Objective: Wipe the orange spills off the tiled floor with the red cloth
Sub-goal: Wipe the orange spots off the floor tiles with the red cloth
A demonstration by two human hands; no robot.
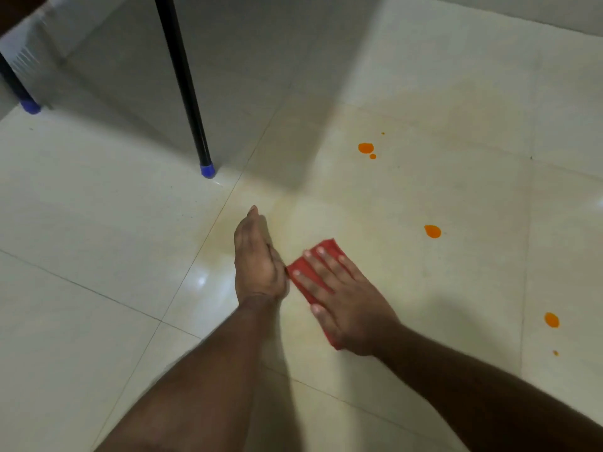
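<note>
1. The red cloth [308, 272] lies folded flat on the tiled floor [98, 239], near the middle of the view, pinned under the person's palm.
2. The right hand [342, 298] presses on the cloth with fingers straight and spread wide, fingertips reaching toward its far edge; it does not curl round the cloth.
3. The left hand [257, 259] stands on its edge just beside the cloth's left side, fingers straight and together, touching or almost touching the cloth; I cannot tell which. It holds nothing.
4. The orange spills sit to the right and beyond the cloth, all apart from it: a drop [432, 231] nearest the cloth, a larger drop with a small one beside it [366, 147] farther off, and another drop [551, 320] near the right edge with a tiny speck below it.
5. The floor around the hands carries a faint yellowish film, which suggests wiping is under way here while the distinct drops remain untouched.
6. The next move seems to call for sliding the cloth rightward under flat pressure to the nearest drop, keeping a clean part of the cloth down so the orange lifts rather than smears.
7. Farther out, a black leg with a blue foot cap [207, 169] stands on the floor to the upper left, and a second blue cap [31, 107] shows at the far left.
</note>
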